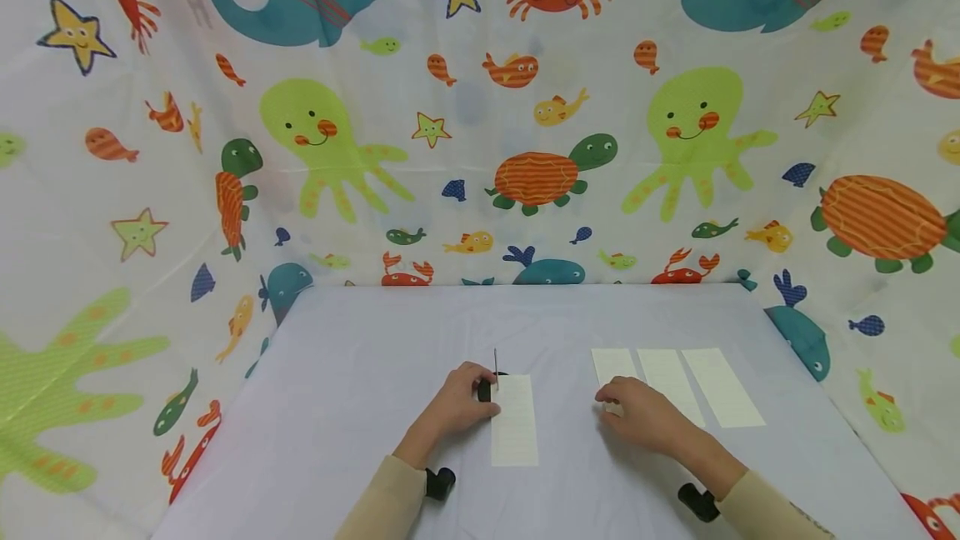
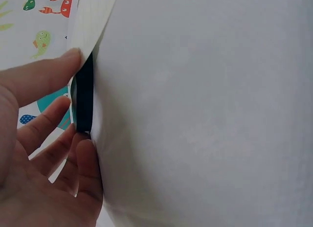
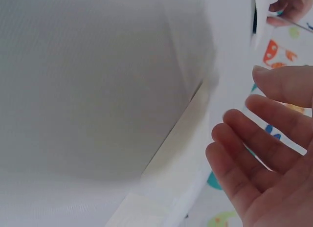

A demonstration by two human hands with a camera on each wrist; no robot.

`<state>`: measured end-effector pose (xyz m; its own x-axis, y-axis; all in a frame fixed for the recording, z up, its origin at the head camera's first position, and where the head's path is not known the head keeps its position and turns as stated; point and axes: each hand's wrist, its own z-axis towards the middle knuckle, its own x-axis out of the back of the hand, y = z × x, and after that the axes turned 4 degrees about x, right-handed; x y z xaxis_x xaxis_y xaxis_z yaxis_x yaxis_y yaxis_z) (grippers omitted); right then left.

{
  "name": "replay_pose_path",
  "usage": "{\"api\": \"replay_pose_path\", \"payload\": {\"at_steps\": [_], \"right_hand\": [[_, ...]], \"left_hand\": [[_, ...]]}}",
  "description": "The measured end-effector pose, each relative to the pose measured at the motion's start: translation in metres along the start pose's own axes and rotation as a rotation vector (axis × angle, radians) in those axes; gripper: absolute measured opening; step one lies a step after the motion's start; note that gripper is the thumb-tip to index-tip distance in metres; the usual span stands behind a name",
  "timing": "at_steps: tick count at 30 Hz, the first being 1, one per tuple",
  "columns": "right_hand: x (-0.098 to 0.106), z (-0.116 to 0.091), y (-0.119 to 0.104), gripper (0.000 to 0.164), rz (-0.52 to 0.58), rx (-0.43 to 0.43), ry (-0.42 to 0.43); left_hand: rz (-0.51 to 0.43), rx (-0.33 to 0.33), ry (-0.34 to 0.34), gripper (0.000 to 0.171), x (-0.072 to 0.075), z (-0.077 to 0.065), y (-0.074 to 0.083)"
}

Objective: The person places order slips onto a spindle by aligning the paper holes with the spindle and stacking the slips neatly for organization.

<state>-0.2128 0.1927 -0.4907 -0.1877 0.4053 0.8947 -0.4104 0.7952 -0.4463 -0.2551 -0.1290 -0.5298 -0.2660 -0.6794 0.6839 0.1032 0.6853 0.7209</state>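
A pale paper strip (image 1: 515, 425) lies just right of a person's left hand (image 1: 456, 401), its long axis running away from the body across a white-covered table (image 1: 352, 407); the left hand is the nearer of the two, its thumb resting on the strip's left edge. A dark object (image 1: 483, 391) sits between that thumb and forefinger, though whether the hand grips it cannot be told. A thin dark rod (image 1: 496, 359) stands out just beyond the fingertips. The right hand (image 1: 637, 411), loosely curved and holding nothing, is over the nearest of three more strips (image 1: 666, 377) fanned side by side beyond it and to its right. In all: four strips, one dark object, one rod.
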Motion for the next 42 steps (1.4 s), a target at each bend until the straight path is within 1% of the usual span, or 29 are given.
{"api": "replay_pose_path", "payload": {"at_steps": [7,12,16,20,25,29,33,38,42], "right_hand": [[0.009,0.001,0.016,0.025,-0.076,-0.039,0.034],[0.013,0.006,0.027,0.032,-0.113,-0.033,0.049],[0.015,0.009,0.035,0.040,-0.136,-0.034,0.056],[0.016,0.011,0.043,0.046,-0.141,-0.044,0.035],[0.017,0.012,0.050,0.052,-0.129,-0.071,-0.019],[0.015,0.013,0.056,0.057,-0.111,-0.128,-0.063],[0.012,0.013,0.061,0.058,-0.105,-0.165,-0.082],[0.008,0.012,0.064,0.058,-0.104,-0.164,-0.080],[0.008,0.010,0.063,0.061,-0.102,-0.139,-0.080]], "left_hand": [[-0.002,-0.004,-0.002,0.036,0.000,0.001,0.003],[0.007,-0.015,0.008,0.036,0.001,0.000,0.002],[-0.001,-0.002,0.003,0.036,0.000,-0.001,0.002],[-0.004,0.005,0.000,0.036,-0.002,0.000,0.000],[-0.009,0.006,0.000,0.036,-0.003,0.001,-0.003],[-0.010,-0.002,0.005,0.036,-0.004,0.001,-0.004],[-0.009,-0.014,0.009,0.036,-0.005,0.001,-0.005],[-0.004,-0.025,0.015,0.036,-0.005,0.001,-0.005],[-0.008,-0.025,0.022,0.036,-0.005,0.001,-0.004]]}}
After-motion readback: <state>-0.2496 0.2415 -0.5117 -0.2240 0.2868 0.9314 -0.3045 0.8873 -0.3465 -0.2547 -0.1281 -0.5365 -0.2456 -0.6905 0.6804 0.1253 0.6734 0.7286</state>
